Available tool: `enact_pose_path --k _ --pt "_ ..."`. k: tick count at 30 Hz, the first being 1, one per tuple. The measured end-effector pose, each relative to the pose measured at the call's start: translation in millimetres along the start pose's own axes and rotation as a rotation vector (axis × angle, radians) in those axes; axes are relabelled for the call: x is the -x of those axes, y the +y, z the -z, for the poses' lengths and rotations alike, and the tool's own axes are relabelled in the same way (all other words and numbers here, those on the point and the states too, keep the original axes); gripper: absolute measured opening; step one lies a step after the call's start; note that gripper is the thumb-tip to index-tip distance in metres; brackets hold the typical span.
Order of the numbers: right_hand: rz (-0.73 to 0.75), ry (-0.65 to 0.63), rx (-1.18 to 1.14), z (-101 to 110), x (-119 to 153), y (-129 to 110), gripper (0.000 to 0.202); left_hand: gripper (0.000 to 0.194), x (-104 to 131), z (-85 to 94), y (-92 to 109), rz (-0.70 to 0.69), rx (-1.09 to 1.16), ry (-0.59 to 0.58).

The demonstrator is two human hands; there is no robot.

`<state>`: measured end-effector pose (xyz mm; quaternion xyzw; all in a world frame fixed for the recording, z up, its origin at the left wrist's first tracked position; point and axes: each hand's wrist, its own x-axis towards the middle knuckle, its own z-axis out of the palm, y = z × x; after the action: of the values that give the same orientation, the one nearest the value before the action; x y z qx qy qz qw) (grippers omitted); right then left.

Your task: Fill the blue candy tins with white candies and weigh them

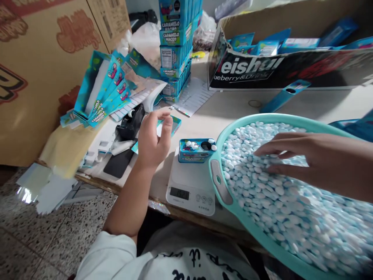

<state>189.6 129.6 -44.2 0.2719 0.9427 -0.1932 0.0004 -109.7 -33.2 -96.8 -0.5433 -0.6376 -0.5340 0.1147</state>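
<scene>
My right hand [303,155] reaches into a large turquoise tub [217,153] of white and pale blue candies [279,202]; its thumb and fingers are apart, the fingertips touching the candies. On a white digital kitchen scale [190,181] stands a small blue candy box [194,156] with a round hole in its top. Several white candies lie on that box beside the hole. My left hand [155,134] hovers left of the scale, fingers loosely curled and thumb apart, with nothing visible in it. Partly behind it lies a flat blue carton [175,125].
Stacked blue candy boxes [175,58] rise at the back. Open display cartons [101,87] lean at the left by a black tape dispenser [131,122] and a dark phone [119,163]. A black cardboard box [279,70] holding blue packages stands behind the tub, near a blue strip [284,97].
</scene>
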Motion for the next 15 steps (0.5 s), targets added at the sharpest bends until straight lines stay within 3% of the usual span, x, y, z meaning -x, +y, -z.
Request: enact_pose_path --k 7,15 --pt "0.001 -0.046 0.030 1.7 -0.7 1.0 0.014 0.035 -1.6 4.8 -3.3 0.016 0.042 0.079" --pt "-0.013 -0.050 0.021 -0.4 -0.7 -0.6 0.005 0.032 -2.3 0.0 -4.1 -0.023 -0.002 0.070"
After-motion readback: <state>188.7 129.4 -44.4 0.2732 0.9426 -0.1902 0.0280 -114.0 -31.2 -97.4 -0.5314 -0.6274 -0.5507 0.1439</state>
